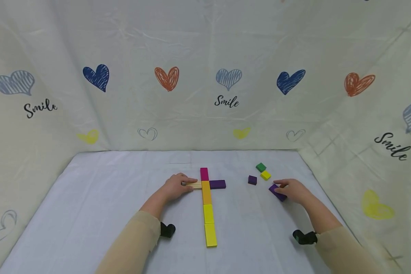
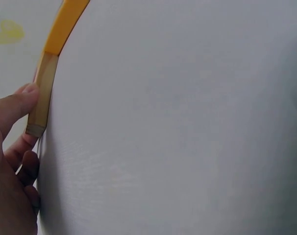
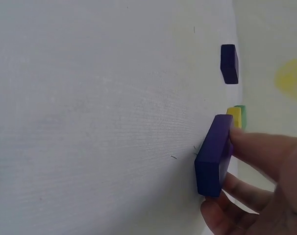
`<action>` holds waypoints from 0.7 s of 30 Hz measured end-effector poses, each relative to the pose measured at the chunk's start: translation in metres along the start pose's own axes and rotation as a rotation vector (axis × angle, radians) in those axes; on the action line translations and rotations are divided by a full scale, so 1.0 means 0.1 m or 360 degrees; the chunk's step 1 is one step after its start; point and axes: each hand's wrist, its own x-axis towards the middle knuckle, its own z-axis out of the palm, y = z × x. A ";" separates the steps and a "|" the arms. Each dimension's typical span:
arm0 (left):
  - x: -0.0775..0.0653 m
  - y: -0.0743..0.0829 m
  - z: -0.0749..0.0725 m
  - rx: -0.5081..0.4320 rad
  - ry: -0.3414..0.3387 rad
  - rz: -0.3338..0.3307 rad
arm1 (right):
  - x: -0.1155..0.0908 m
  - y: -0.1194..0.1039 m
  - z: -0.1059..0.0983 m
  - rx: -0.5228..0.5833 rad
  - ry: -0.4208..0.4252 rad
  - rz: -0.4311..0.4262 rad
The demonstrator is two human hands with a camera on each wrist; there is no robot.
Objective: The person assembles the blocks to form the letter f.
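My left hand [image 1: 174,187] pinches a plain wooden block [image 2: 44,93] between thumb and fingers. That block lies against the left side of an orange block [image 1: 206,192]. Opposite it, a purple block [image 1: 217,184] points right. A magenta block [image 1: 204,174] tops the column, and two yellow blocks [image 1: 208,214] continue it below the orange one, forming a cross shape. On the right, my right hand [image 1: 294,190] grips another purple block [image 3: 216,152], thumb on one side and fingers on the other. Whether this block touches the cloth, I cannot tell.
Beyond my right hand lie a small dark purple block [image 1: 252,180], a small yellow block [image 1: 265,175] and a green block [image 1: 261,167]. White cloth [image 1: 99,213] covers the table. A heart-printed curtain [image 1: 191,118] rises behind and at both sides.
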 end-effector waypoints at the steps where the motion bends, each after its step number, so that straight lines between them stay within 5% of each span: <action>1: 0.00 0.00 0.00 -0.0002 0.0001 0.0001 | 0.00 -0.01 0.00 -0.0002 -0.0007 -0.0002; 13: 0.01 0.00 0.02 -0.0015 -0.0002 0.0019 | -0.01 -0.06 -0.07 0.0033 -0.0060 -0.0086; 21: 0.00 0.00 0.00 -0.0014 0.0007 0.0006 | -0.06 -0.17 -0.11 0.0270 -0.0054 -0.0141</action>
